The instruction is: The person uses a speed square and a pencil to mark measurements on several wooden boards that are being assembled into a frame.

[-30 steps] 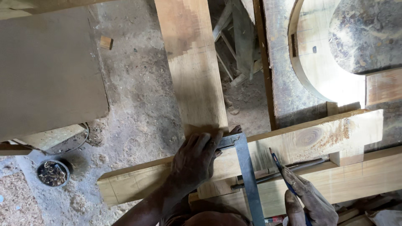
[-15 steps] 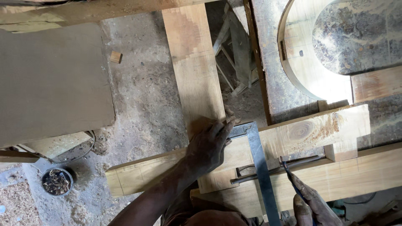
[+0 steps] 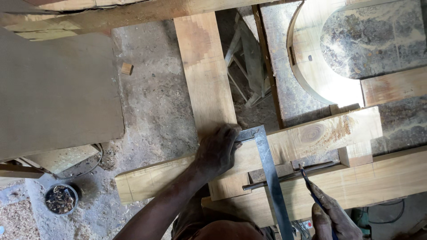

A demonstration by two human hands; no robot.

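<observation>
No screens, signs or clear packages in my view. Only candidate: small red-and-white printed scrap [image 3: 306,224] at bottom edge, just beside steel square blade, between my arms; too small to tell if label.

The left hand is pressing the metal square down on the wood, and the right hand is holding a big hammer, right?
Not quite. The left hand does press the metal square onto the wood, but the right hand holds a thin blue pen or pencil, not a hammer. The head view shows it.
</observation>
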